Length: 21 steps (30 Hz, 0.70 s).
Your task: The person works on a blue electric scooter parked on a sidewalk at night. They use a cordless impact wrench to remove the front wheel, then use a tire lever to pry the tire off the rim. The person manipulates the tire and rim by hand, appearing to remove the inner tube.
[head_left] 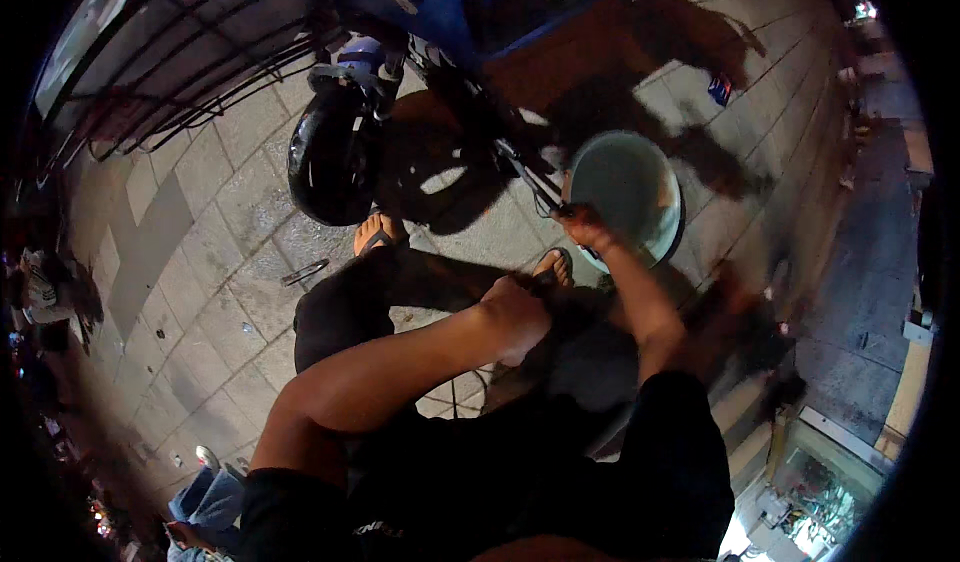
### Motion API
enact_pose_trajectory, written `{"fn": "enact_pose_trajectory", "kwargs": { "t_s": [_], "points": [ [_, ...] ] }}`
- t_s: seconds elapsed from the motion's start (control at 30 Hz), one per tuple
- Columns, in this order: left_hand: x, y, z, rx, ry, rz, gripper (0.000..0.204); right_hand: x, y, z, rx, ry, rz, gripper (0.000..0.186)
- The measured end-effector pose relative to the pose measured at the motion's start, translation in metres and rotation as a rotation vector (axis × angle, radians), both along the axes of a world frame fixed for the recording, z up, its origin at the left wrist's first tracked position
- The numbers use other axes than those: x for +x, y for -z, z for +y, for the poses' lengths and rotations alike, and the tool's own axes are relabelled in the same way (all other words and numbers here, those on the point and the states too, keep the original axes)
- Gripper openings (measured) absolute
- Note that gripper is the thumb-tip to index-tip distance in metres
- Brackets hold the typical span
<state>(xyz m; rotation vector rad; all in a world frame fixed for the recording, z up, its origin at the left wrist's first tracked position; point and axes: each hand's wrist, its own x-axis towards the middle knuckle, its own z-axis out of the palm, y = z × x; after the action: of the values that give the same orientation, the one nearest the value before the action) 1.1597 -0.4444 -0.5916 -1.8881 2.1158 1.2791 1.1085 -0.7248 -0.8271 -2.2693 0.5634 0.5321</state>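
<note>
My left hand [515,319] is closed, its back turned up, close to my knee; what its fingers hold, if anything, is hidden. My right arm reaches forward to the near-left rim of a round, pale basin [672,237] with greyish water in it. There my right hand [582,227] is closed in shadow, at the lower end of a dark, thin rod-like part [520,167]. The rod slants down from a blue vehicle [425,7]. Whether my fingers grip the rod or something else at the rim cannot be made out.
A black wheel [332,162] stands left of the basin, before a metal-barred fence [190,57]. On the paving lie a slim metal object [305,272] and a small blue-red packet [720,89]. My sandalled feet [378,232] are close by. Another person's leg [210,502] shows at lower left.
</note>
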Motion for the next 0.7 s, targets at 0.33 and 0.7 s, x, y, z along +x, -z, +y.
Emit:
{"fn": "enact_pose_trajectory", "kwargs": {
  "t_s": [0.33,0.7],
  "points": [
    [-0.003,-0.003,0.006,0.008,-0.016,-0.032,0.033,-0.035,-0.031,-0.025,-0.535,-0.295,-0.035,0.043],
    [0.007,-0.012,0.017,-0.045,-0.091,-0.028,0.033,0.004,-0.044,-0.016,-0.51,-0.13,0.024,0.037]
  ]
}}
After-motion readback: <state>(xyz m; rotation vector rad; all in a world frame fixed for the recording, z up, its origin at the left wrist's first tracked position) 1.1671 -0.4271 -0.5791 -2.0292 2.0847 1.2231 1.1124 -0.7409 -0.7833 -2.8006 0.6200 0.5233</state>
